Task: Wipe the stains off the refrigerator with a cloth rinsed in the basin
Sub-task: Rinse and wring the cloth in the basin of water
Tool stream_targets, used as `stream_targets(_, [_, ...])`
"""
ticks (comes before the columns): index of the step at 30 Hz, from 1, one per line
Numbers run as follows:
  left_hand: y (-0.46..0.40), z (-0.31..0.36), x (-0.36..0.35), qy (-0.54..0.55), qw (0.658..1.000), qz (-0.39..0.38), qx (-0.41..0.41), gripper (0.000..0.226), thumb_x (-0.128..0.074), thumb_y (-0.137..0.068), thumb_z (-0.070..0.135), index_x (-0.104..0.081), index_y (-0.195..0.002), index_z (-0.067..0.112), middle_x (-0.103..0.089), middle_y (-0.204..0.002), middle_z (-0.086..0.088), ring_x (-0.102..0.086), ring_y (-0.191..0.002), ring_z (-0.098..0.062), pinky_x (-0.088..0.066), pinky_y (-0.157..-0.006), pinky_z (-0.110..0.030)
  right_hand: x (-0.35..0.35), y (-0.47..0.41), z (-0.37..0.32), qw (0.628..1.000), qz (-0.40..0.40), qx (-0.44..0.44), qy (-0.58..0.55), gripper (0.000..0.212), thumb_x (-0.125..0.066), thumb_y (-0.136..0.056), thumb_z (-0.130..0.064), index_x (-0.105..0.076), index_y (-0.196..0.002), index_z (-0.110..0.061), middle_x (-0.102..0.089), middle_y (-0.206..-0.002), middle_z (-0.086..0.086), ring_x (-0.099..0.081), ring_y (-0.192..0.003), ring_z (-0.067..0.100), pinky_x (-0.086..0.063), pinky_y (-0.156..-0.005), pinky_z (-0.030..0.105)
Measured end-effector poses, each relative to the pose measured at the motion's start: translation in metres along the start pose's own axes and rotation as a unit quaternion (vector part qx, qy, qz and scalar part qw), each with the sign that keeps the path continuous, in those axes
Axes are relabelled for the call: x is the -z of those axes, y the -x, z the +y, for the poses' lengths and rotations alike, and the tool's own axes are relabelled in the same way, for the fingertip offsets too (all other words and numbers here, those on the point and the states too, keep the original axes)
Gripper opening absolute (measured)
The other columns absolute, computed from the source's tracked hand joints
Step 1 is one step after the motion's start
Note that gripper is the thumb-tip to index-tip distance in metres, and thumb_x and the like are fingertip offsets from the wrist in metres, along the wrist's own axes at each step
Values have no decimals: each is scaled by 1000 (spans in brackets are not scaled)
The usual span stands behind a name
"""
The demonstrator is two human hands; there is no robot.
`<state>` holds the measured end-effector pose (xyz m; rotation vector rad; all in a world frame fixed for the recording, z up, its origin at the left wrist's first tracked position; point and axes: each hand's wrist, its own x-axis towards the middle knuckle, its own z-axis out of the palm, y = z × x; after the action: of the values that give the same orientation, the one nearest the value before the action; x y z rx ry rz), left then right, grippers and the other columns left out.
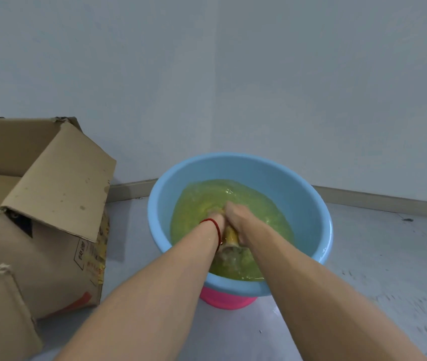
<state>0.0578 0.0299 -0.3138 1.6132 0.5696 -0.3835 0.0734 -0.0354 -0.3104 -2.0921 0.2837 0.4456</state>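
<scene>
Both hands are squeezing the cloth [230, 239] down in the blue basin [311, 204]. The left hand [216, 220] and the right hand [236, 217] are gripping it tight in the yellow-green water [199, 204]. Rough squeezing could be splashing water onto the floor [376, 256], or tipping the basin off the pink tub [226, 299] under it.

Bare corner of a plain, unfurnished room, probably a home or storeroom. Shown by blank pale grey walls [311, 87], beige skirting board [379, 200], smooth grey floor [389, 256]. Also a worn, open brown cardboard box [37, 217] on the floor.
</scene>
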Motion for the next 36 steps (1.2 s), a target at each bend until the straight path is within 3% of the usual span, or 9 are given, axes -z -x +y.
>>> stream_targets(5, [2, -6, 8, -68, 996, -14, 52, 35, -46, -101, 27, -58, -73, 10, -59, -67, -10, -58, -59, -23, -45, -54, -27, 16, 10, 1, 966, 74, 95, 231, 49, -46, -102, -47, -68, -110, -3, -70, -114, 20, -66, -105, 41, -52, -86, 38])
stream_targets(10, [8, 8, 5, -175, 983, 52, -6, 29, -55, -101, 29, -62, -112, 3, -67, -98, -21, -62, -65, -31, -46, -44, -32, 40, 4, 15, 893, 150, 141, 400, 49, -31, -109, -48, -59, -127, -12, -61, -131, 19, -59, -120, 40, -44, -87, 45])
stream_targets(14, [9, 0, 12, -291, 954, 76, 13, 49, -44, -101, 28, -50, -143, 2, -54, -138, -20, -60, -98, -35, -53, -83, -39, 38, -3, 31, 910, 100, -1, 403, 52, -25, -108, -45, -33, -154, -23, -24, -161, 17, -24, -147, 44, -29, -113, 67])
stream_targets(16, [15, -4, 10, -228, 972, 25, 41, 46, -33, -105, 28, -53, -137, 1, -60, -128, -18, -62, -92, -30, -54, -85, -38, 29, -3, 30, 928, 44, -54, 365, 54, -23, -108, -37, -29, -160, -20, -16, -167, 23, -18, -151, 49, -21, -121, 67])
stream_targets(19, [12, -6, 2, -72, 996, 24, 51, 40, -35, -101, 24, -63, -118, 0, -67, -99, -18, -65, -84, -28, -53, -98, -41, 15, 2, 15, 986, -32, -25, 163, 49, -30, -109, -22, -49, -147, 1, -47, -153, 27, -44, -143, 44, -36, -120, 53])
stream_targets(23, [13, 0, -2, 46, 998, 16, 35, 37, -36, -106, 24, -48, -73, 11, -46, -70, -7, -50, -65, -19, -46, -71, -27, 7, 7, 0, 999, 28, -8, -14, 51, -48, -97, -43, -67, -115, 0, -71, -114, 21, -69, -105, 40, -58, -97, 50])
stream_targets(28, [6, 12, 7, 17, 995, 101, -12, 39, -54, -100, 38, -65, -122, 7, -71, -113, -20, -71, -88, -34, -60, -55, -39, 28, 15, -3, 978, 133, 80, 137, 52, -48, -100, -47, -67, -117, -3, -68, -121, 24, -64, -110, 43, -53, -92, 42])
stream_targets(31, [21, 37, 12, -57, 981, 128, -133, 38, -60, -94, 45, -69, -114, 14, -72, -113, -16, -72, -94, -35, -56, -52, -32, 57, 9, -8, 961, 152, 93, 214, 53, -42, -103, -52, -64, -126, -10, -66, -128, 19, -61, -118, 41, -48, -94, 44])
stream_targets(36, [53, 89, 20, -11, 965, -30, -259, 17, -61, -100, 34, -61, -99, 18, -62, -85, -7, -58, -58, -19, -43, -40, -19, 113, 15, -33, 945, 75, 142, 286, 64, -20, -106, -59, -48, -152, -25, -46, -158, 14, -35, -149, 38, -29, -121, 52])
